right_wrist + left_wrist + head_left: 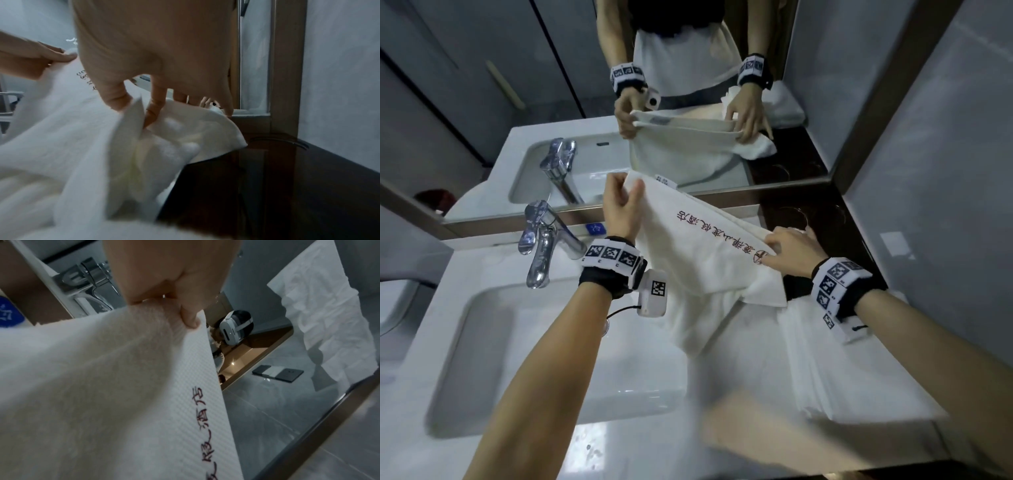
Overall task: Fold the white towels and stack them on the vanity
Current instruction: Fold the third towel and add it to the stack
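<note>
A white towel point(702, 253) with dark red embroidered characters hangs doubled over the right side of the white vanity point(640, 442). My left hand point(621, 202) pinches its far left corners, held up near the mirror; the left wrist view shows the thumb point(190, 318) pressed on the towel point(102, 394) edge. My right hand point(789, 251) pinches the right corners beside the red logo. In the right wrist view the fingers point(115, 99) clamp the towel point(102, 154) layers. More white towel point(835, 370) lies flat on the vanity under my right wrist.
A chrome faucet point(544, 245) stands left of the towel above the sink basin point(482, 377). The mirror point(688, 85) runs along the back. A dark brown counter point(825, 219) sits at the right corner against grey tiled wall point(945, 171).
</note>
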`<act>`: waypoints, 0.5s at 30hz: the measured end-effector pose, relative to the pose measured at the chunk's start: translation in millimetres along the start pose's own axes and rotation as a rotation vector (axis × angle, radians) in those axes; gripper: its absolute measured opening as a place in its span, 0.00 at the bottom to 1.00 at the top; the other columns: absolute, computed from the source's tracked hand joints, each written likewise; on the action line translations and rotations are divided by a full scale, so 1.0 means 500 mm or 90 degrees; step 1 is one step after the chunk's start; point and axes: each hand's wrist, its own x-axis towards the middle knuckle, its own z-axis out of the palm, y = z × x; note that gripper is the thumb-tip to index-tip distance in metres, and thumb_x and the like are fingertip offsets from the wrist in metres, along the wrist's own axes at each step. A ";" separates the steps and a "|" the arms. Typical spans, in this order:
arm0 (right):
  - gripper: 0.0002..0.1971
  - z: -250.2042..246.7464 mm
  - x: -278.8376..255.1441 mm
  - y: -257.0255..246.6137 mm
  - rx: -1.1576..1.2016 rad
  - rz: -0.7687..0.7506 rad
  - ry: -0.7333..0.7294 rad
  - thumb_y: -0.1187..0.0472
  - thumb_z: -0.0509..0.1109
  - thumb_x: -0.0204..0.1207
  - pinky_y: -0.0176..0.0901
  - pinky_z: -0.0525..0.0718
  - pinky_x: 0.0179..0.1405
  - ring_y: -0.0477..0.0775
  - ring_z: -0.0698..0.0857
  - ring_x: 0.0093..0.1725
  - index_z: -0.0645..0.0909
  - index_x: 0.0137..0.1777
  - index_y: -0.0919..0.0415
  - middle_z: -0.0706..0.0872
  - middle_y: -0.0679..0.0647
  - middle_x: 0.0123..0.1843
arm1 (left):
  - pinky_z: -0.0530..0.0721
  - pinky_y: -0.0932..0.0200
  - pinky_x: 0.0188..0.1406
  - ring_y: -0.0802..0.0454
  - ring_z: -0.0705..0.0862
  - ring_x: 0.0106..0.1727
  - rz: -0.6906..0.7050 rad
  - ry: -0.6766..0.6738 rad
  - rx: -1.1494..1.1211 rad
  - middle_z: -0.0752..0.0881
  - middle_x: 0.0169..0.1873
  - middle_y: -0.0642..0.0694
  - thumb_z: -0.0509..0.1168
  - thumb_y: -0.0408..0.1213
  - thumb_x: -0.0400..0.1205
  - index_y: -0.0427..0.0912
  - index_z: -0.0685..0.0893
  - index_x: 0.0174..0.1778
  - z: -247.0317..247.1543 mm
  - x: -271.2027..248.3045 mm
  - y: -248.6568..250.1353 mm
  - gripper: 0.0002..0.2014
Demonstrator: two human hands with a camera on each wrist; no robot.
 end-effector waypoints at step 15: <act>0.14 -0.152 0.031 0.041 0.277 -0.047 0.314 0.60 0.50 0.86 0.55 0.66 0.66 0.55 0.72 0.44 0.64 0.37 0.57 0.72 0.50 0.33 | 0.71 0.63 0.36 0.58 0.67 0.33 -0.051 0.101 -0.012 0.68 0.33 0.54 0.62 0.37 0.83 0.51 0.71 0.39 -0.027 0.065 0.028 0.09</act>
